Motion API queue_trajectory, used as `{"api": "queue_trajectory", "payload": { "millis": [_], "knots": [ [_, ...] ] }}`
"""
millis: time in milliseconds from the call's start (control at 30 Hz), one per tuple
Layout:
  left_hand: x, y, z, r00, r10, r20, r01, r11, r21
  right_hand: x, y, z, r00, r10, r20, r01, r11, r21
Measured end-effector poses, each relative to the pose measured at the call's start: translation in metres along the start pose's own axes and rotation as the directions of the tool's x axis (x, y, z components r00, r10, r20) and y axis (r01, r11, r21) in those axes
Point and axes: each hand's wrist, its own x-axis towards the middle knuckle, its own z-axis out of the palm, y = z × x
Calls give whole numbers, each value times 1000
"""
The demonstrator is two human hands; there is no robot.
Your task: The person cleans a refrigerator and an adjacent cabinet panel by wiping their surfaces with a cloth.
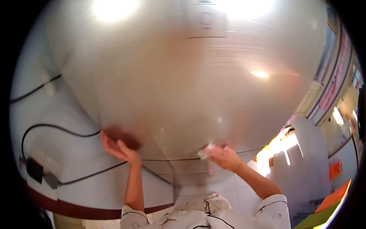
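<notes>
A large, shiny metallic panel (171, 87) fills most of the head view, with blurred reflections and bright glare on it. At its lower left edge, my left hand (122, 149) is raised with the fingers apart and nothing in it, beside or against the panel. My right hand (225, 155) is closed around a crumpled white cloth or tissue (206, 151), which is at the lower middle of the panel, near its bottom edge. Whether the cloth presses on the surface is hard to tell.
Black cables (53, 126) run along the pale wall at left to plugs (35, 170) in a socket. A dark red strip (76, 206) crosses below. At right are shelves, a bright sunlit patch and an orange and green object (331, 202).
</notes>
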Motion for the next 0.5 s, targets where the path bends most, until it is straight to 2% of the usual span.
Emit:
{"api": "queue_trajectory", "payload": {
  "millis": [67,133,200,267,300,333,367,433,500],
  "knots": [
    [-1,-2,-3,1000,-16,-1,16,1000,-7,4,-6,3,971,-216,98,223,973,-59],
    [-1,-4,-3,998,-61,-19,59,994,-87,29,15,-21,903,-349,251,371,928,-43],
    [-2,-3,0,995,-99,-28,95,986,-137,90,41,-53,912,-327,247,357,930,-88],
    [0,-1,1,992,-119,-40,113,984,-136,171,60,-88,936,-309,172,353,787,-507],
    [0,-1,1,991,-120,-55,110,981,-162,209,75,-100,942,-319,106,336,908,-251],
    [0,-1,1,992,-115,-46,106,980,-167,247,89,-111,949,-313,42,312,950,30],
    [0,-1,1,994,-108,-37,100,980,-172,287,93,-129,949,-283,-139,273,958,-91],
    [4,-1,0,994,-110,-9,107,976,-191,363,122,-171,982,-20,-186,24,1000,16],
    [3,2,-3,989,-142,32,145,964,-224,422,125,-229,931,320,-175,-333,942,-48]
  ]
}}
